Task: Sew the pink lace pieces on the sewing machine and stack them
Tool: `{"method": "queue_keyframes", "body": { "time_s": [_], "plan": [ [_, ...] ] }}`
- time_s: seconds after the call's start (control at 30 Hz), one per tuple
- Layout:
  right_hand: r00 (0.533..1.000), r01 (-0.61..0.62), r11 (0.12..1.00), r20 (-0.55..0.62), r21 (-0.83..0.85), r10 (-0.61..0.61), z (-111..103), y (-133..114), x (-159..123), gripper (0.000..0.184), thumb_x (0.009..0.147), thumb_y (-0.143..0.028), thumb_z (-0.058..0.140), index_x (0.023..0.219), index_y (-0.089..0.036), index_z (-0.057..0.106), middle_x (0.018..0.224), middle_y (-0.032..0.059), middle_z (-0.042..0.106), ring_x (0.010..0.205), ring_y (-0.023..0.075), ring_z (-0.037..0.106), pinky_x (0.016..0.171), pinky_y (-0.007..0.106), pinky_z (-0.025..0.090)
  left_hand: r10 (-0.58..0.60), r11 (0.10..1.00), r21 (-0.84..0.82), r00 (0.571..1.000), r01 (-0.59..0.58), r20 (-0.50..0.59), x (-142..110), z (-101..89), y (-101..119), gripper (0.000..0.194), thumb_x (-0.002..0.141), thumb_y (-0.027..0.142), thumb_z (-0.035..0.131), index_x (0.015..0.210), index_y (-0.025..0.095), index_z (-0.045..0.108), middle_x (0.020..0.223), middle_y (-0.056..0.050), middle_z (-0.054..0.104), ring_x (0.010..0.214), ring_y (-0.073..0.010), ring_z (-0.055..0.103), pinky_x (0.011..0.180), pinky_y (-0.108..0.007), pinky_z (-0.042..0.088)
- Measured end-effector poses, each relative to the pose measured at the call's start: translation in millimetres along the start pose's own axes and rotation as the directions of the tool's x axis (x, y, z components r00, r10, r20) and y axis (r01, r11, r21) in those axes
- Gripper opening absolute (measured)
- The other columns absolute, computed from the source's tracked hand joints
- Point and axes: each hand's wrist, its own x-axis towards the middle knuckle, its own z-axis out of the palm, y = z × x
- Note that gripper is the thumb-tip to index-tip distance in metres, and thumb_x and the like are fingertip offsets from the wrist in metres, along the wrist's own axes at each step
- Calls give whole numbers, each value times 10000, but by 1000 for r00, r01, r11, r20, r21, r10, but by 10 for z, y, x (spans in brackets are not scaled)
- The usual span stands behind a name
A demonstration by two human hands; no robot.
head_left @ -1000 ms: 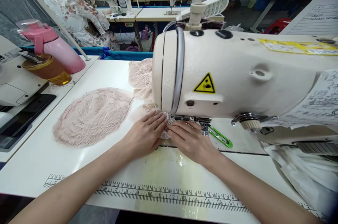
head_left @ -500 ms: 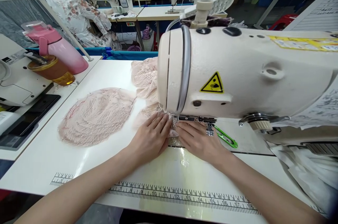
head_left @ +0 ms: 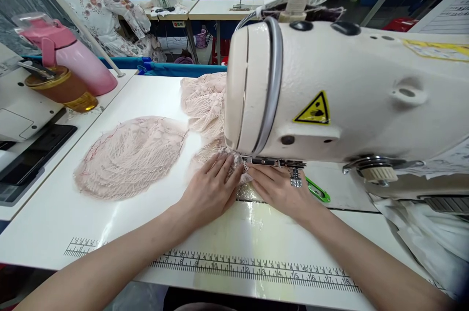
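Pale pink lace fabric [head_left: 202,155] lies under the head of a white sewing machine [head_left: 351,91]. My left hand [head_left: 208,188] rests flat on the lace just left of the needle area, fingers stretched out together. On the other side, my right hand [head_left: 280,191] lies low beside the metal guide [head_left: 271,161], its fingers extended towards the fabric edge and partly hidden by the guide. The machine head covers the needle. Green thread snips [head_left: 318,189] lie just right of my right hand.
An oval lace piece [head_left: 132,157] lies on the white table to the left. Beyond it stand a pink bottle [head_left: 82,61] and an amber cup [head_left: 69,91], with a black phone [head_left: 40,154] nearer. A printed ruler [head_left: 256,272] runs along the front edge. A co-worker [head_left: 98,12] sits behind.
The view has shifted slightly, so the machine head looks larger and further right. Both hands stay at the lace, with only a slight shift and a narrower gap between them.
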Motion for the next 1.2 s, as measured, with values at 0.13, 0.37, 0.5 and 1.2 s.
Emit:
{"method": "queue_keyframes", "body": {
  "time_s": [0.13, 0.37, 0.5, 1.2],
  "plan": [
    [1000, -17, 1000, -3, -22, 17, 12, 7, -16, 190, 897, -257, 583, 1056, -227, 681, 1051, -2, 724, 648, 152, 585, 605, 354, 371, -8, 1000, -27, 1000, 8, -11, 7, 8, -15, 377, 970, 258, 428, 1254, 62, 581, 1255, -214, 626, 1180, -323, 606, 985, -463, 479],
    [996, -39, 999, 76, -9, 40, 9, 17, -14, 210, 898, -206, 560, 1069, -237, 677, 983, 14, 734, 599, 151, 572, 557, 345, 405, -50, 997, -61, 998, 53, 47, 35, 16, -34, 376, 968, 278, 456, 1281, 100, 565, 1298, -179, 608, 1224, -305, 574, 1039, -463, 440],
    [998, -8, 1000, 66, -29, 10, 22, 34, -30, 259, 909, -155, 508, 1074, -259, 678, 1045, -10, 733, 578, 144, 563, 595, 370, 443, -49, 998, -38, 999, 50, 17, 50, 5, -39, 359, 969, 285, 472, 1264, 113, 581, 1287, -153, 623, 1219, -299, 579, 1032, -460, 450],
    [999, -23, 985, 40, 172, 16, 97, -29, 5, 155, 910, -151, 530, 1010, -213, 631, 994, -11, 708, 733, 124, 561, 586, 307, 323, 3, 996, -84, 996, -11, -93, 49, -71, -112, 239, 914, 108, 470, 1086, 153, 629, 1115, -52, 718, 1024, -216, 667, 1001, -432, 411]
  ]
}}
